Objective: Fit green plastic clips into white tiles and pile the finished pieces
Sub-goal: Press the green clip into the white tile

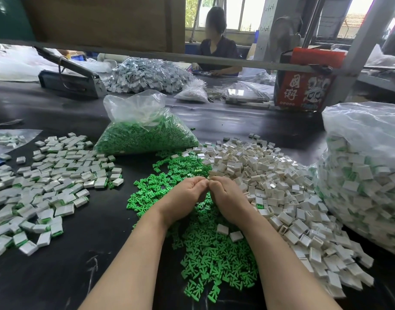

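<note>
While both hands are curling together over the green clips [205, 247], the left hand [183, 198] and right hand [227, 198] are pinching something between fingertips (hidden, so unidentifiable); finished pieces [46, 189] are lying at nine o'clock, nearer the left hand, white tiles [281, 193] at three.

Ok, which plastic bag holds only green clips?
The open bag behind the loose green clips; the big bag at right holds white tiles with green showing.
</note>
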Available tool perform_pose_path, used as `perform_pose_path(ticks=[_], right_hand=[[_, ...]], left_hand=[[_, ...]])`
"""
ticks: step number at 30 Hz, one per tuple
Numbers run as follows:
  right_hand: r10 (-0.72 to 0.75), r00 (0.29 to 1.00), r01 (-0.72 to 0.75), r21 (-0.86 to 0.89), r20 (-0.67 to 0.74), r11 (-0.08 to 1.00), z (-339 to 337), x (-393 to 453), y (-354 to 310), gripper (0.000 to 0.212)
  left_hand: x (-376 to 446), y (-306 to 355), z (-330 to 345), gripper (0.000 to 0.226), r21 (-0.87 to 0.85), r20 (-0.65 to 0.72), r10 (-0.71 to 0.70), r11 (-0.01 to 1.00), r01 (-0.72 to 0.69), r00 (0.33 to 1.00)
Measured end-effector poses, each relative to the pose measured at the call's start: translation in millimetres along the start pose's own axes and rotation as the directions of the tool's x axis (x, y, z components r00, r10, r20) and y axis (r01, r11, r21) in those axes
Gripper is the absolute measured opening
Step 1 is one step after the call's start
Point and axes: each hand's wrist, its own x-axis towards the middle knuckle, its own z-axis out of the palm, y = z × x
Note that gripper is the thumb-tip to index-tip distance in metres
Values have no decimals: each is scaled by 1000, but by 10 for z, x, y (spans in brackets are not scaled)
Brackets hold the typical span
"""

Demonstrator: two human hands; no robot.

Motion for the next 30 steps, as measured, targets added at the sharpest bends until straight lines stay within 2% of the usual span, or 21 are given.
perform_pose_path(ticks=[3, 5, 10, 15, 19, 22, 26, 30], right_hand=[[12, 1000, -12, -16, 1, 1000, 0, -9, -5, 33], [9, 1000, -9, -16, 10, 1000, -2, -1, 9, 38], [-10, 1000, 11, -37, 27, 999, -5, 0, 54, 38], [-29, 999, 33, -86, 44, 996, -15, 2, 84, 30], [-44, 998, 48, -84, 48, 995, -20, -11, 93, 31], [-23, 999, 20, 68, 43, 997, -22, -13, 90, 29], [16, 996, -43, 312, 89, 949, -68, -24, 99, 27], [15, 990, -69, 391, 139, 918, -144, -33, 113, 29]], left_hand=[[8, -3, 15, 53, 11, 20, -12, 1000, 12, 1000], [19, -7, 18, 50, 31, 33, -17, 999, 16, 999], [46, -45, 19, 32, 57, 60, -13, 998, 10, 998], [35, -24, 8, 32, 115, 88, -24, 993, 13, 996], [29, -31, 3, 36, 76, 114, -4, 997, -4, 993], [23, -78, -4, 29, -18, 102, 38, 999, -36, 994], [13, -102, -18, 26, -108, 90, 44, 994, -34, 995], [24, -97, -23, 24, -120, 84, 45, 992, -35, 995]])
